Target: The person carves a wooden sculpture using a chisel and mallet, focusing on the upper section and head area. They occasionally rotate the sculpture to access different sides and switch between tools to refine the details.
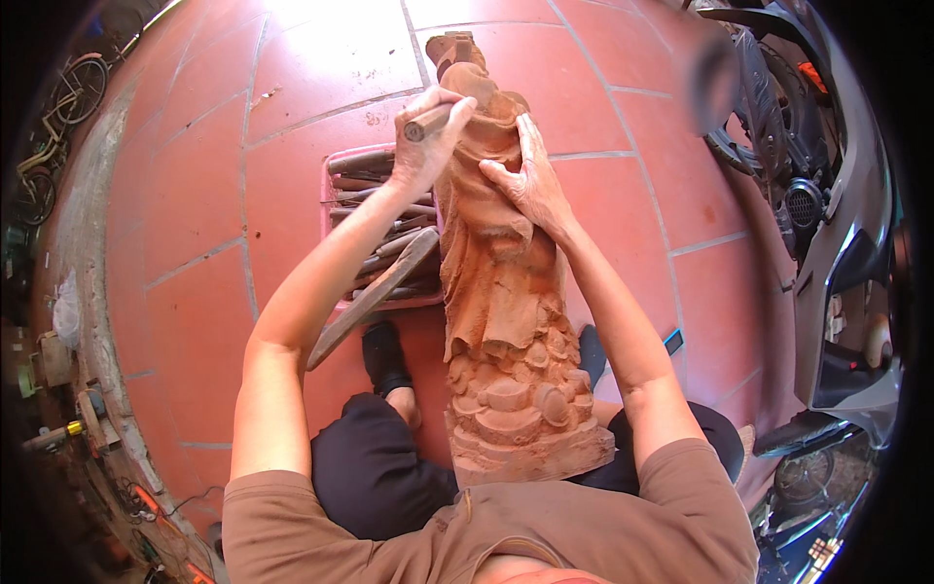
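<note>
A carved reddish-brown wooden statue stretches away from me between my legs, its tiered base nearest my body and its narrow head end farthest. Near the upper part of the figure, my left hand is closed around a wooden-handled carving tool. The round butt of the handle points back toward me; the working tip is hidden by my fingers. My right hand lies on the figure's right side, fingers stretched along the wood and thumb apart, with no tool in it.
Left of the statue, a pink basket holds several wooden-handled tools. A long curved wooden piece leans across its near side. A motorcycle stands at the right. A bicycle is at the far left. Red tiles cover the floor.
</note>
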Available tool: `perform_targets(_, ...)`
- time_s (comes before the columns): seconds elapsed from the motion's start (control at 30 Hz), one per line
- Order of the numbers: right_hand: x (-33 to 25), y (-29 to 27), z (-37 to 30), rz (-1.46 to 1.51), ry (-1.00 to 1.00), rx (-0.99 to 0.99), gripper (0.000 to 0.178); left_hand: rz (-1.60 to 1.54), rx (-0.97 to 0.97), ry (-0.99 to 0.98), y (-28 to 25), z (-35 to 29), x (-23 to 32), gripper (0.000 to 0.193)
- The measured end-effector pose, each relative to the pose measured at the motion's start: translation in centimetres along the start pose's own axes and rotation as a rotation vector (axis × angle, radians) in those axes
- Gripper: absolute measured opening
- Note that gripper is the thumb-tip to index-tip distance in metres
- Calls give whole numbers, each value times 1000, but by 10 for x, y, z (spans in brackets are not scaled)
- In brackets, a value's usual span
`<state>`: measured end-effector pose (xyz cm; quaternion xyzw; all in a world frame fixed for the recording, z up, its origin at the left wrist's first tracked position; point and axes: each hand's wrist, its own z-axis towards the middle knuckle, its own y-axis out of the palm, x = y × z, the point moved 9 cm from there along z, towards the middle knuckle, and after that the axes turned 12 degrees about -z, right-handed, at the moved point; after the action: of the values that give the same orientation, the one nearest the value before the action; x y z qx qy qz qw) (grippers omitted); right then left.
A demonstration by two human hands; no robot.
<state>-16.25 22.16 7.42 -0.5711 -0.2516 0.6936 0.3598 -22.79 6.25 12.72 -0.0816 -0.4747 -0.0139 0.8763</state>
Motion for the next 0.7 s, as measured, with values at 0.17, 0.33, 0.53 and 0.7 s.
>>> perform_targets(0.17,7,-1,1,-2,7,11,100,-346,-40,-389,0,8,-19,17)
perform_targets(0.33,7,0,5,37,-5,32,111,246,-81,-61,2,13,-1,21)
perform_targets(0.53,28,9,5,40,127,38,115,-298,-14,-301,6,9,0,23)
perform_targets(0.7,30,15,1,47,238,-75,134,428,-206,-54,20,11,11,27)
